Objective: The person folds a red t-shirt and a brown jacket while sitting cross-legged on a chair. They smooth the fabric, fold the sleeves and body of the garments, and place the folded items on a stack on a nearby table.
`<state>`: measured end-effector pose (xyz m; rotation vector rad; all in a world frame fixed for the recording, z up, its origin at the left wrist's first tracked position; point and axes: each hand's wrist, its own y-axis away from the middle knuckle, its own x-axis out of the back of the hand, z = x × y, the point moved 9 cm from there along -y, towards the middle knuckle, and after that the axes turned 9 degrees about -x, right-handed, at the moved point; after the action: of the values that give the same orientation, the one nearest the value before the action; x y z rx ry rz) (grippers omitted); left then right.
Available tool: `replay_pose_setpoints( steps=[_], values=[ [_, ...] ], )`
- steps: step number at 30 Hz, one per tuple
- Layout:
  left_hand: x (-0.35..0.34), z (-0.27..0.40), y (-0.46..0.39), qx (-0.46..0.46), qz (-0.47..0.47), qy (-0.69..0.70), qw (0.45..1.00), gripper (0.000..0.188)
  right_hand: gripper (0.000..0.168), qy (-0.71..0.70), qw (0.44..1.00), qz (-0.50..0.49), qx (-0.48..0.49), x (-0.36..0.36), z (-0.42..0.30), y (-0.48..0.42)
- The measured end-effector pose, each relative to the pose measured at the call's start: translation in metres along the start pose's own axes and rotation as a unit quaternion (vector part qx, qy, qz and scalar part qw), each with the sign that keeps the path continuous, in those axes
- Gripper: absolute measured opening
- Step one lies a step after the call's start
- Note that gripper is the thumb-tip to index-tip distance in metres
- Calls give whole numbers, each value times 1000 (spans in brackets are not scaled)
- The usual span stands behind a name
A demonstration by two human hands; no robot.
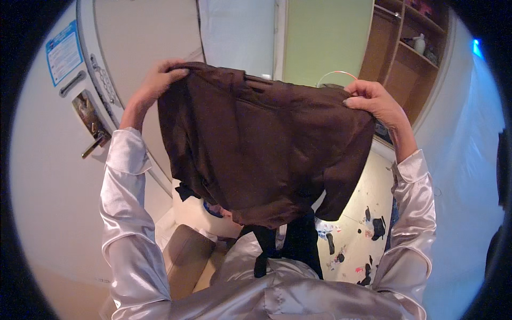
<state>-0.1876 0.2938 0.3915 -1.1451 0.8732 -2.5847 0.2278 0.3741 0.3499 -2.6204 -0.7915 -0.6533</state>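
Note:
Between my two hands hangs a dark brown short-sleeved garment [272, 148], stretched out sideways at about chest height. My left hand [160, 80] pinches its upper left corner, the thumb in front of the cloth. The upper right corner is gripped by my right hand [372, 100] between thumb and bent fingers. One sleeve [344, 188] droops on the right side. Below the garment's lower edge, black cloth [300, 244] is visible in front of my satin-clad lap; whether it belongs to the garment I cannot tell.
A white door [52, 168] with a lever handle [94, 146] stands at the left. Open wooden shelves [416, 56] are at the upper right. Several dark scraps [378, 228] litter the pale floor [352, 240]. A brown upholstered piece [188, 248] sits low on the left.

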Motion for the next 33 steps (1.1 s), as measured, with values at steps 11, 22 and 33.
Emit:
replay_pose_setpoints(
  steps=[11,22,33],
  values=[
    [35,-4,-11,-52,114,-1,992,19,15,-79,996,-41,22,-34,38,-11],
    [-46,6,6,-48,11,353,934,25,20,-361,921,-141,38,-107,13,-7],
    [-213,101,72,44,-285,537,793,38,22,-276,939,-207,8,-153,-14,-4]
  ],
)
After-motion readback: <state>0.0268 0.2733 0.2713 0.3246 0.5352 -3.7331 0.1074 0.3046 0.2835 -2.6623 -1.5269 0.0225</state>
